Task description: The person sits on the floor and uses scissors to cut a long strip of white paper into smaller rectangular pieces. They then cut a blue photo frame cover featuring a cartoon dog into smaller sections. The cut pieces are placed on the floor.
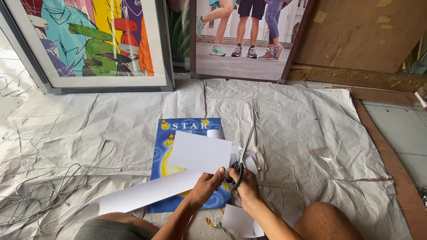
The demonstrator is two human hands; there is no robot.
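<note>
A big sheet of crumpled white paper (289,120) covers the floor and fills most of the frame, with two framed pictures leaning at the back: a bright cartoon-style print (89,40) at upper left and a photo of legs in sneakers (242,38) at upper centre, beside a brown board (364,31) at upper right. At lower left lies a tangle of thin grey wire (44,191). In the lower middle a blue poster with a yellow moon and stars (178,155) lies flat, and over it a white card (200,153) is being cut. Several white offcuts (238,220) already lie near the person's knees and a long white strip (147,192) runs off to the left, so the cutting looks well under way, though the card is still mostly whole. The left hand (208,186) pinches the card's lower edge between thumb and fingers. The right hand (244,189) has its fingers curled through the black handles of the scissors (242,158), blades pointing up the frame, slightly parted.
</note>
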